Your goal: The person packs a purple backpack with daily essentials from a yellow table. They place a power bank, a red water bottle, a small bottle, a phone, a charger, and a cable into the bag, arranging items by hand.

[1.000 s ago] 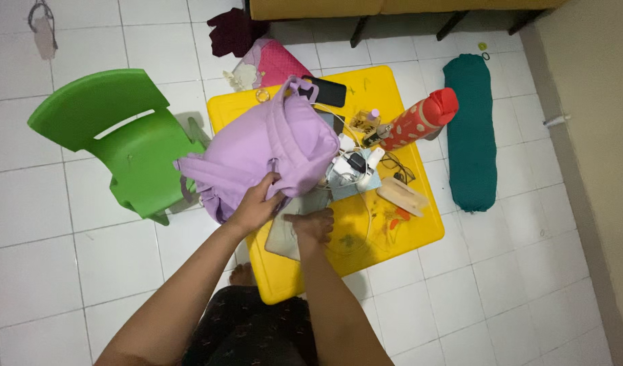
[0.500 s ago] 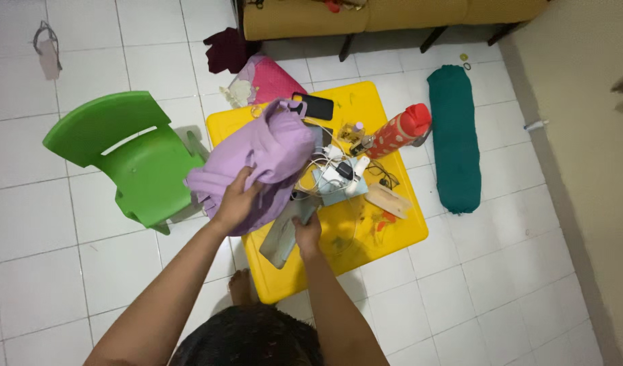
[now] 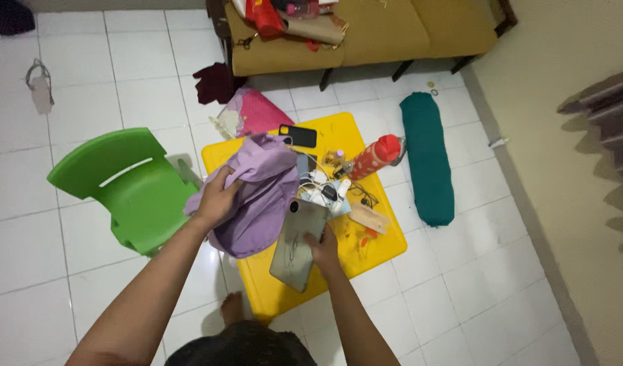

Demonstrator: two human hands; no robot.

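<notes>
Head camera view, looking straight down at a small yellow table (image 3: pixel 379 254) on a white tiled floor. Left hand (image 3: pixel 218 198) is closed on a bunched fold of a lilac backpack (image 3: pixel 257 203), which slumps over the table's 9 o'clock edge and hides that side of the tabletop. Right hand (image 3: pixel 323 249) grips the right edge of a flat grey tablet (image 3: pixel 299 244), tilted, with its lower end hanging past the table's 6 o'clock edge; the thumb lies on its face, the other fingers are hidden beneath it.

At the table's centre, just at 1 o'clock from the tablet, sits a tangle of white chargers and cables (image 3: pixel 323 192), too jumbled to separate. A red bottle (image 3: pixel 373 157) lies on its side at 2 o'clock. A black phone (image 3: pixel 298 136) lies at 12 o'clock. A small tan case (image 3: pixel 369 218) rests at 3 o'clock, beside marks too small to identify.

Off the table, a green plastic chair (image 3: pixel 125 186) stands at 9 o'clock, touching the backpack. A dark green bolster (image 3: pixel 427 157) lies on the floor at 3 o'clock. A mustard sofa (image 3: pixel 365 34) at 12 o'clock is cut off by the top edge. Both forearms enter from the bottom edge, where one bare foot (image 3: pixel 231 308) shows partly.
</notes>
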